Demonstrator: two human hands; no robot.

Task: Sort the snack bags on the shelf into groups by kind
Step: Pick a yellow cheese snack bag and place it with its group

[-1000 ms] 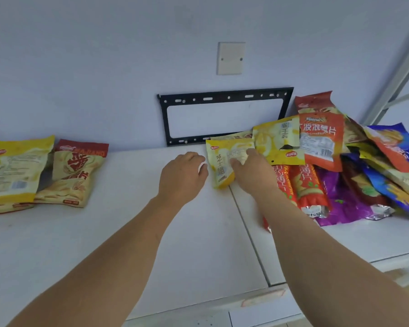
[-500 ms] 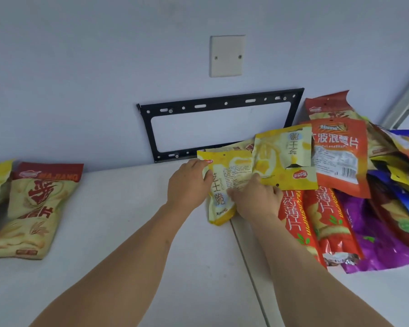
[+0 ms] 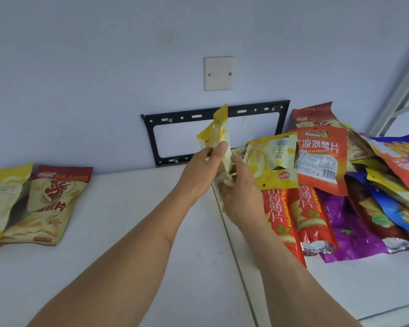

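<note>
Yellow snack bag (image 3: 219, 138) upright, held by both hands

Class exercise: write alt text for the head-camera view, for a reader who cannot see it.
Both hands, left hand and right hand, hold a yellow snack bag upright above a white shelf. A mixed pile of bags lies right; two sorted bags lie left.

Hands (image 3: 222, 182) hide the yellow bag's (image 3: 219, 135) lower half.
</note>
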